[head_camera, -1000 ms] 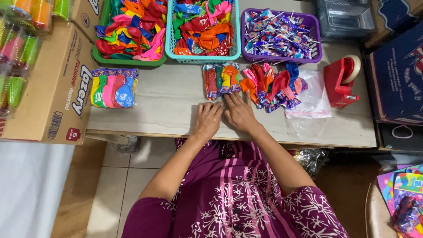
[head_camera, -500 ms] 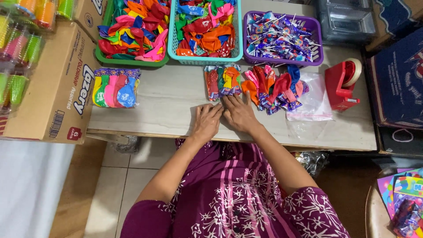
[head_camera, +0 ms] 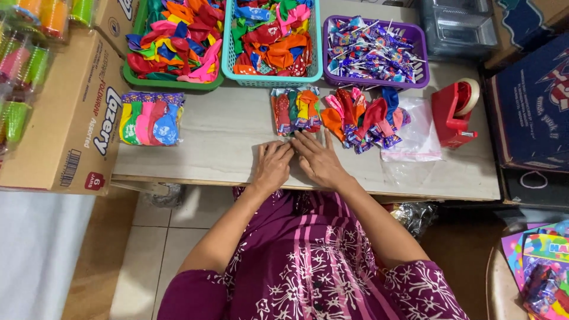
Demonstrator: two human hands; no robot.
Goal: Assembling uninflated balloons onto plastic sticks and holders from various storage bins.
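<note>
Pale tabletop [head_camera: 225, 139] bears both hands flat, empty and side by side, the right hand [head_camera: 320, 160] nearer than the left hand [head_camera: 274, 166] to the clear packet of balloons [head_camera: 296, 109] lying crosswise just beyond the fingertips.

Two hands on the table, the left hand [head_camera: 272, 167] and the right hand [head_camera: 318, 160], lying flat side by side. Three baskets line the back edge: one green basket [head_camera: 172, 83] of loose balloons, one teal basket [head_camera: 272, 78] of more balloons, one purple basket [head_camera: 374, 80] of wrapped lollipops, too many inside each to count. Two sealed packets of balloons lie on the table: one packet at the left [head_camera: 151, 118], one packet just beyond the fingers [head_camera: 295, 111]. One loose heap of balloons and lollipops [head_camera: 363, 118]. One clear plastic bag [head_camera: 415, 139]. One red tape dispenser [head_camera: 453, 112]. One cardboard box [head_camera: 71, 112] at the left.
</note>
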